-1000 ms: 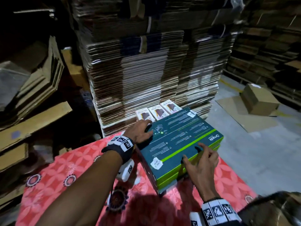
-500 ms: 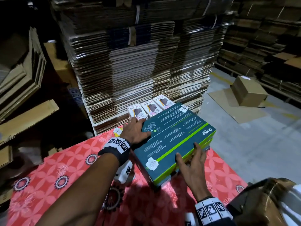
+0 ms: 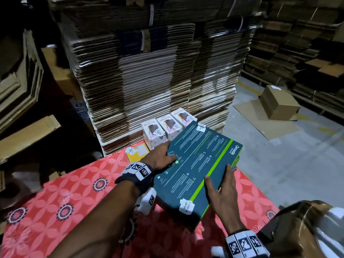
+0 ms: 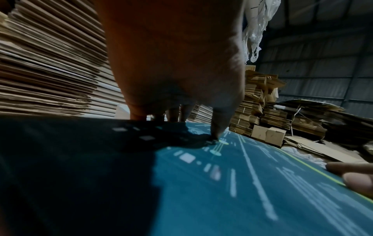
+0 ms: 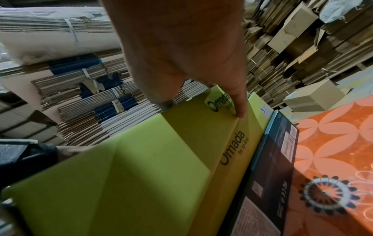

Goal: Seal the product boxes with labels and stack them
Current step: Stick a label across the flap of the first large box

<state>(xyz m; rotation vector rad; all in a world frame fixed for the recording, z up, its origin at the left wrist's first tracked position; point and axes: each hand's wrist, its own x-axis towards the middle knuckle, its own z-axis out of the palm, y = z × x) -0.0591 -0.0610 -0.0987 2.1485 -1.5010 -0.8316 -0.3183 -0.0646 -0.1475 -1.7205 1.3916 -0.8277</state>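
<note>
A stack of flat teal boxes with lime-green sides lies on a red floral cloth (image 3: pixel 74 192). The top box (image 3: pixel 197 164) carries a white seal label (image 3: pixel 186 206) at its near corner and another (image 3: pixel 201 127) at its far corner. My left hand (image 3: pixel 170 150) grips the top box's far-left edge, thumb (image 4: pixel 218 127) on the lid (image 4: pixel 242 183) and fingers down over the edge. My right hand (image 3: pixel 218 183) lies at the right side with its thumb on the lid. Its straight fingers (image 5: pixel 240 108) press the green side (image 5: pixel 141 175) at the seam with the second box.
Three small white product boxes (image 3: pixel 168 127) stand just behind the stack, in front of a tall pile of flat cardboard (image 3: pixel 149 81). A yellow label sheet (image 3: pixel 137 151) lies beside my left wrist. A brown carton (image 3: pixel 279 103) sits on the concrete floor to the right.
My right hand has slid from the lid to the green side, leaving only the thumb on top. My left hand has stayed on the far-left edge.
</note>
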